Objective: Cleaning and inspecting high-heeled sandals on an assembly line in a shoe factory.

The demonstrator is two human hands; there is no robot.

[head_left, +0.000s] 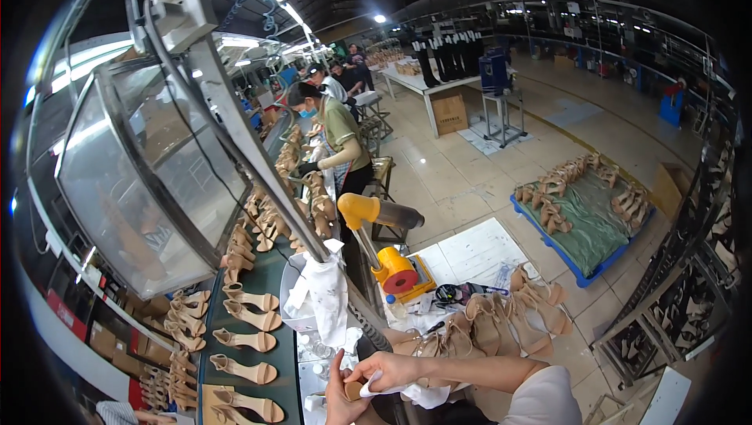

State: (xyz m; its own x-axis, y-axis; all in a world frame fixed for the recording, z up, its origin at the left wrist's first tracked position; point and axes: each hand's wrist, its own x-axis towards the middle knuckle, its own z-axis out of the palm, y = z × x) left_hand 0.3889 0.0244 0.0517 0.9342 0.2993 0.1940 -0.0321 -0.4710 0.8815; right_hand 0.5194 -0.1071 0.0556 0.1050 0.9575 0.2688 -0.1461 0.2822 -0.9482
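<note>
My left hand [339,403] is wrapped round a tan shoe [353,389]. Only a rounded tan end of it shows between the fingers. A white cloth [415,395] is pinched in my right hand [386,370], pressed close against that shoe and trailing below the wrist. Just past my hands stand small clear bottles [317,348] on a white surface. To the right, several tan strappy sandals [486,329] crowd the bench beside my right forearm.
A green conveyor belt [205,362] with rows of tan sandals [244,368] runs along my left. Ahead are a metal post [270,174], a white bin [294,300] and a yellow machine [395,268]. A co-worker [345,135] works farther up the line. A blue pallet [581,272] holds more sandals.
</note>
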